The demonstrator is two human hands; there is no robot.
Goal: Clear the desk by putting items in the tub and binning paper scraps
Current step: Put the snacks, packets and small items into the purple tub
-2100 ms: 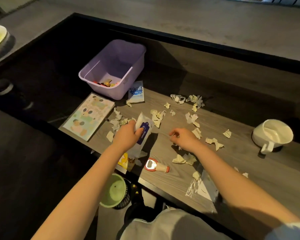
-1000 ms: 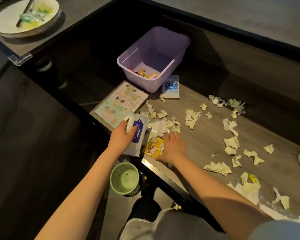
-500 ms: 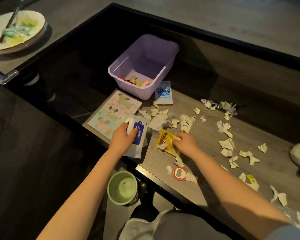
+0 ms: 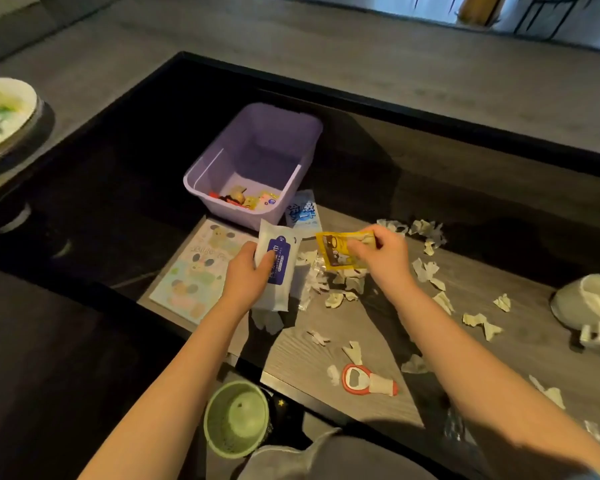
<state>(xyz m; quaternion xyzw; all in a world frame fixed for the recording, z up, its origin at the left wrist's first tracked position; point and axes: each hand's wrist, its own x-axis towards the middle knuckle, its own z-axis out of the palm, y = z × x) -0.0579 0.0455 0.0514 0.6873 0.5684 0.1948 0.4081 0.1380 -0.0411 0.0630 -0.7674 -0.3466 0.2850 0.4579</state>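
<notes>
The left grip (image 4: 246, 277) is clamped round a white wipes pack (image 4: 279, 271) near the worktop's (image 4: 520, 271) left end. The right grip (image 4: 383, 258) pinches a yellow sachet (image 4: 336, 251) aloft, near the purple tub (image 4: 267, 140) at the far-left corner. Paper scraps (image 4: 428, 271) lie mid-worktop.

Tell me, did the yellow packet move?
Yes. The right hand has lifted the yellow packet off the desk and up toward the purple tub.
</notes>
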